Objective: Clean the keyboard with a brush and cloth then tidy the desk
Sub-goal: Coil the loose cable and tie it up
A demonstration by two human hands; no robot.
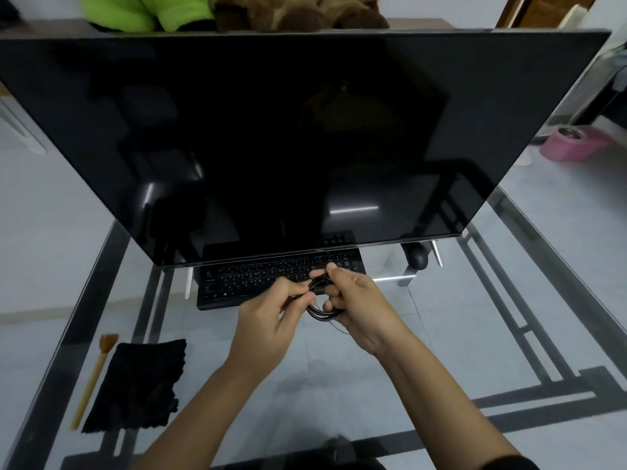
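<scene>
Both hands work above the glass table (475, 334), just in front of the keyboard (271, 276), which lies near the far edge, partly under the monitor (271, 130). The right hand (356, 300) grasps a coiled black cable (320, 312); the left hand (268, 317) pinches its loose strand. Keep the loops even, feed the strand without twisting, and maintain light tension. The brush (93, 374) and black cloth (135, 385) lie side by side at the near left edge.
</scene>
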